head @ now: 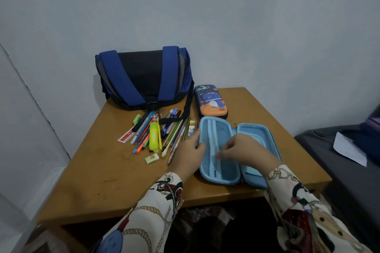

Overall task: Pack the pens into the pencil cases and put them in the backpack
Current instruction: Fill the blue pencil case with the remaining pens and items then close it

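Observation:
A light blue pencil case [255,133] lies open flat on the wooden table [115,174], its mesh-pocket half on the left. My left hand [188,154] holds the case's left rim. My right hand [240,148] is over the mesh half, with its fingertips pinching at the mesh flap. A pile of pens and pencils [162,129] lies to the left of the case. A closed dinosaur-print pencil case [210,101] sits behind the open one. The blue and black backpack [144,78] stands at the back against the wall.
Among the pens lie a yellow highlighter [154,135], a red ruler [126,136], a green eraser [136,119] and a small white eraser [152,158]. A dark bed with a white paper [349,150] stands to the right of the table.

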A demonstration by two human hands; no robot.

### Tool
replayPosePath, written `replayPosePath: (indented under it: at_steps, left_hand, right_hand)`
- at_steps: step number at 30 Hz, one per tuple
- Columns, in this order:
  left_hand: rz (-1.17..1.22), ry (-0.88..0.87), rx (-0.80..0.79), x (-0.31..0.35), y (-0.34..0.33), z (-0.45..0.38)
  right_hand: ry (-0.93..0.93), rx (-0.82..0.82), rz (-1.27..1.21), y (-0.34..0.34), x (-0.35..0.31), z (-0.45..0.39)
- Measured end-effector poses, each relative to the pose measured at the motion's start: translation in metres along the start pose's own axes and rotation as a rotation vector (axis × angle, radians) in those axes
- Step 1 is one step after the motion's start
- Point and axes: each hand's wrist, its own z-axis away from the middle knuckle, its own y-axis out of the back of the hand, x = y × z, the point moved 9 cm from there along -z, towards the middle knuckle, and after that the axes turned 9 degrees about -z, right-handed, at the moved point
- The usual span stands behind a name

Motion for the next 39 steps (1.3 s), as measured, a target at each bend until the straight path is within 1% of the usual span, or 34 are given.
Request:
replayPosePath:
  at_steps: [2,4,11,18,25,31,35,39]
  left_hand:
    - [-0.07,-0.027,0.04,0.001,0.003,0.002]
    - [-0.099,-0.041,0.045,0.001,0.004,0.003]
    - [-0.132,-0.059,0.033,0.001,0.003,0.001]
    - [-0.118,-0.064,0.019,-0.001,0.002,-0.001]
    - [-0.123,-0.08,0.012,0.001,0.002,0.0]
    - [-0.128,-0.093,0.021,0.001,0.002,0.0]
    - [-0.119,-0.094,0.02,0.001,0.002,-0.002]
    - [-0.092,-0.097,0.01,0.0,0.0,-0.002]
  right_hand:
    - [-0.024,-0.07,0.064,-0.014,-0.004,0.002]
    - [-0.041,-0.093,0.102,-0.023,-0.007,0.004]
    - [-0.09,-0.025,0.248,-0.033,-0.01,0.006]
    - [-0.092,-0.026,0.198,-0.035,-0.009,0.004]
    - [-0.069,0.108,0.117,-0.01,-0.017,-0.025]
    - [-0.043,0.13,0.197,-0.009,-0.022,-0.066]
    - [-0.035,0.232,0.144,-0.002,-0.023,-0.086]
    - [-0.008,0.308,0.178,0.001,-0.028,-0.097]
